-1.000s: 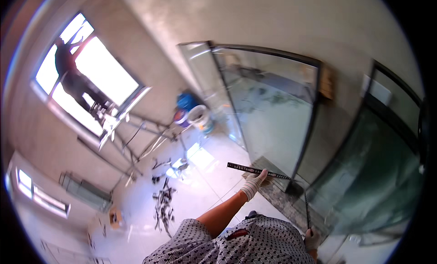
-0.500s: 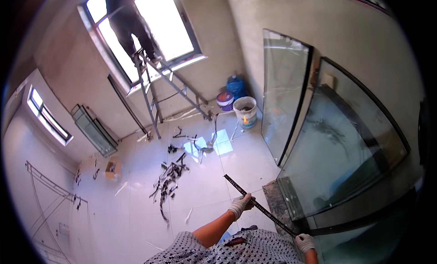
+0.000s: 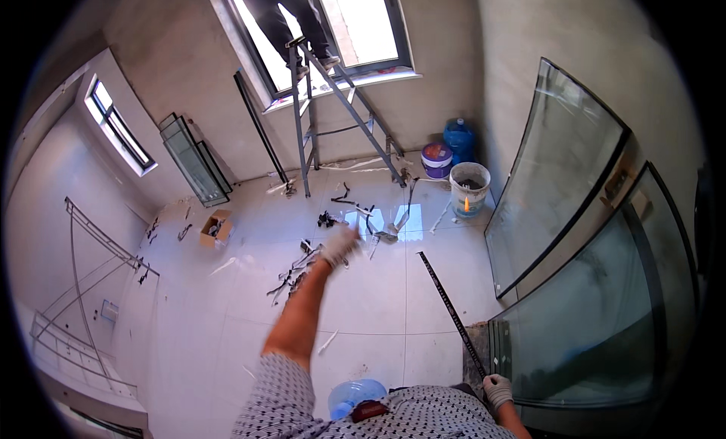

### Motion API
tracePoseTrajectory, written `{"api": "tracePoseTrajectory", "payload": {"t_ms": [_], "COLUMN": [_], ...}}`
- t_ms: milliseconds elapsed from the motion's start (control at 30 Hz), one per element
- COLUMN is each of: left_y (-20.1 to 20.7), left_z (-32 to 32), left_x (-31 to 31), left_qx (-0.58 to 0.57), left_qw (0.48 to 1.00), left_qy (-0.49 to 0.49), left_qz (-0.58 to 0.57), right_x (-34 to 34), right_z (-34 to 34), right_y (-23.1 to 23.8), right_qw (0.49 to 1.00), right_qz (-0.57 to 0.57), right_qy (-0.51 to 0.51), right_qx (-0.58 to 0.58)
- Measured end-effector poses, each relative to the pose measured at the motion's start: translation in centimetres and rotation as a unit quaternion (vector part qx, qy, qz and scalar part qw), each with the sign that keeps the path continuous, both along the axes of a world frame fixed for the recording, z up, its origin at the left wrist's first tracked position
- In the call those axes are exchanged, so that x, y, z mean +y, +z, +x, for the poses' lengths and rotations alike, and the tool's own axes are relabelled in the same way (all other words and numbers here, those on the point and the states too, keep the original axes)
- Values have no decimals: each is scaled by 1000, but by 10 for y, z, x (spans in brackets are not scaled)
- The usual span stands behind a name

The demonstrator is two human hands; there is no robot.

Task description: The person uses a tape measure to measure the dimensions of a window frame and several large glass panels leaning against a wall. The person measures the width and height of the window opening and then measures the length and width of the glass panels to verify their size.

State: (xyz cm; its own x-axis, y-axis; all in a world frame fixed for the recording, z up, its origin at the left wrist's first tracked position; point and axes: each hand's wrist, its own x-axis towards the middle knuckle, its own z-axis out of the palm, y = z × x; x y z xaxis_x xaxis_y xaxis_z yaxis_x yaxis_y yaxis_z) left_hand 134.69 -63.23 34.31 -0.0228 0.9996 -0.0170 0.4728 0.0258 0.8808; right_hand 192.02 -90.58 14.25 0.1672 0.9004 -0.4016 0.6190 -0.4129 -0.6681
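Note:
My right hand [image 3: 497, 390], in a pale glove, closes round the lower end of a long, narrow black strip [image 3: 451, 310] with a row of small light marks along it. The strip's far end points up and away over the tiled floor. My left hand [image 3: 340, 246], gloved too, reaches far forward on an outstretched arm, off the strip. Motion smears its fingers, so their pose does not show. Under and beyond it lie dark torn scraps [image 3: 299, 276] on the floor.
Large dark-edged glass panes [image 3: 560, 174] lean against the right wall. A person [image 3: 283, 23] stands on a stepladder [image 3: 310, 106] at the window. White bucket [image 3: 470, 189], purple tub [image 3: 436, 161] and blue bottle [image 3: 459, 140] stand in the corner. A cardboard box [image 3: 215, 229] sits left; a clear blue container [image 3: 352, 397] is near me.
My left hand has let go of the black strip and swung forward and left. My right hand still holds the strip, now steeper. The view has shifted leftward.

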Motion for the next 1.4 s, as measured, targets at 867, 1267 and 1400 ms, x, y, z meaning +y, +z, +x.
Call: {"api": "tracePoseTrajectory", "payload": {"t_ms": [867, 1267, 1400], "left_y": [-227, -195, -110], "left_z": [81, -79, -149], "left_x": [-182, -20, 63], "left_qx": [-445, -365, -194], "left_qw": [696, 816, 942], "left_qy": [360, 395, 228], "left_qz": [-434, -211, -152], "right_x": [351, 482, 499], "right_z": [-62, -442, -568], "right_y": [1, 64, 85], "right_qw": [967, 891, 857], "right_qz": [-71, -219, -180], "right_qy": [239, 378, 454], "right_qx": [-52, 123, 165]}}
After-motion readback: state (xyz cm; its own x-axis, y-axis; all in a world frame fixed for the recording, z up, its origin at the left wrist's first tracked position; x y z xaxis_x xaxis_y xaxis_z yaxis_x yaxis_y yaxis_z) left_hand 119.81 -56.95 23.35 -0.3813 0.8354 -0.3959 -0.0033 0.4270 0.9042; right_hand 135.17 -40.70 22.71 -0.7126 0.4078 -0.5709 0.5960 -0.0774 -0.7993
